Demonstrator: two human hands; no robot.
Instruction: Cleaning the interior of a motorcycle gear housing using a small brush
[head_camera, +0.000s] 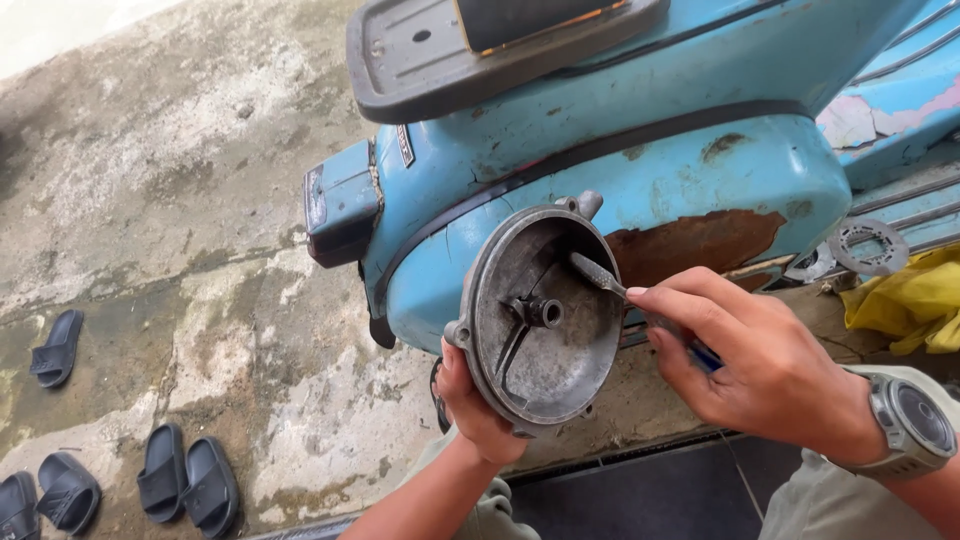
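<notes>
Head view: metal cover (540, 320) in left hand (475, 405)

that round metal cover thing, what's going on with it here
A person holds a round, dished grey metal cover up in the left hand, gripping its lower rim. The right hand, with a grey wristwatch, presses the tip of a small blue-handled wire brush against the cover's grimy inner wall. Behind it stands a rusty, light blue scooter. Dark slippers lie on the stained concrete floor.
</notes>
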